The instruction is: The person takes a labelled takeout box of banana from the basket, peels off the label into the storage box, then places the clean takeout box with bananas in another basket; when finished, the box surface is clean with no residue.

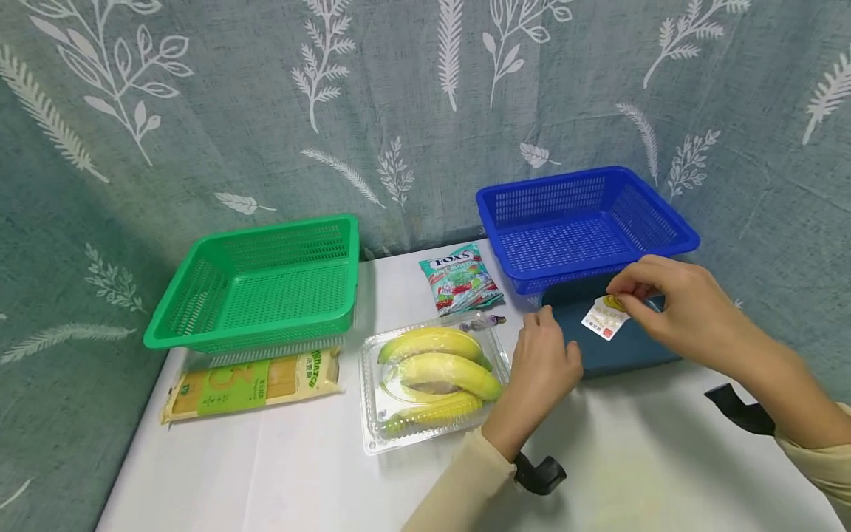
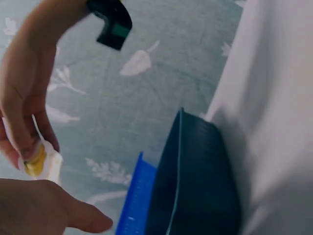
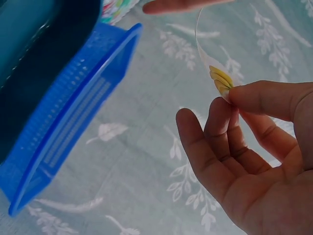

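A: What does the right hand (image 1: 678,303) have hold of?

B: A small white label (image 1: 602,323) with a yellow banana print, pinched between thumb and fingertips; the other fingers are partly spread.

A: Where is that label?

B: Held up in the air, seen against the dark teal bin (image 1: 614,358) in the head view.

A: And the left hand (image 1: 540,363)?

B: Fingers loosely bent, thumb out, no grip that I can see. It's between the bin and a clear plastic box (image 1: 372,425) of bananas (image 1: 452,369) on the table (image 1: 299,473).

A: What's behind?

B: A blue basket (image 1: 565,247) just beyond the bin, then a Fox's candy bag (image 1: 462,281).

A: Over on the left?

B: A green basket (image 1: 292,295), with a spaghetti pack (image 1: 249,386) in front.
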The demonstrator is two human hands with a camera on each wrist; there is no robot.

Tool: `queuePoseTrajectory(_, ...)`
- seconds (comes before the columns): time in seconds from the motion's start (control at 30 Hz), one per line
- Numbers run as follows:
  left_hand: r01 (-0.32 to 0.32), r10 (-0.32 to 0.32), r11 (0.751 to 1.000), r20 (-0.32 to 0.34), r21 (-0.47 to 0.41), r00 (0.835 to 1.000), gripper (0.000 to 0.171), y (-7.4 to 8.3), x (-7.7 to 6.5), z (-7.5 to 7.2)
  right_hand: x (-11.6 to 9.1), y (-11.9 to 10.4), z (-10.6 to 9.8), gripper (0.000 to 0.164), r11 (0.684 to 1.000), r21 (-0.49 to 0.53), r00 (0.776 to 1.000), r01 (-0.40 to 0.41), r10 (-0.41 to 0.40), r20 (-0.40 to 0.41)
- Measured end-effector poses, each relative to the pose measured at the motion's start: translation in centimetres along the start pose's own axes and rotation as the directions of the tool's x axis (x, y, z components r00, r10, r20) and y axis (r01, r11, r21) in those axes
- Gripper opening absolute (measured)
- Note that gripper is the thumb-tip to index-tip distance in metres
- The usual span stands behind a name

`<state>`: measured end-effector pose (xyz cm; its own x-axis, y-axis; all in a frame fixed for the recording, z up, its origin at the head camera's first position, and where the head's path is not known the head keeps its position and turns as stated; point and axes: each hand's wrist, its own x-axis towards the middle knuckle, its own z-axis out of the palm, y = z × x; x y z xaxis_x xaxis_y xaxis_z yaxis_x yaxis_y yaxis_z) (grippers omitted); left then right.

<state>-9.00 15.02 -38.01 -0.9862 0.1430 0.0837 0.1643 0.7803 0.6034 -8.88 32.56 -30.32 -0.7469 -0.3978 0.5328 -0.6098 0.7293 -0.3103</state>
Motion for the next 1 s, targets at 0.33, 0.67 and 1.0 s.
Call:
queuePoseTrajectory(0.33,0.152,-0.157,0.98,0.034,0.129,0.987,0.049,0.9,2.5,2.1,-0.5,1.5,0.1,0.025,0.997,-0.018,0.996,-0.08,0.08,0.038)
queuePoseTrajectory(0.67,0.237,-0.24,0.969,0.029,0.075,0.97,0.057,0.6,4.1,2.8,0.1,3.7,0.6,0.013,0.989,-0.022,0.977,-0.147,0.149,0.15)
queuePoseTrajectory(1.0,0.242,-0.242,0.97,0.002,0.026,0.97,0.052,0.0,4.6,3.0,0.6,4.8,1.4,0.009,0.979,-0.002,0.952,-0.202,0.196,0.236)
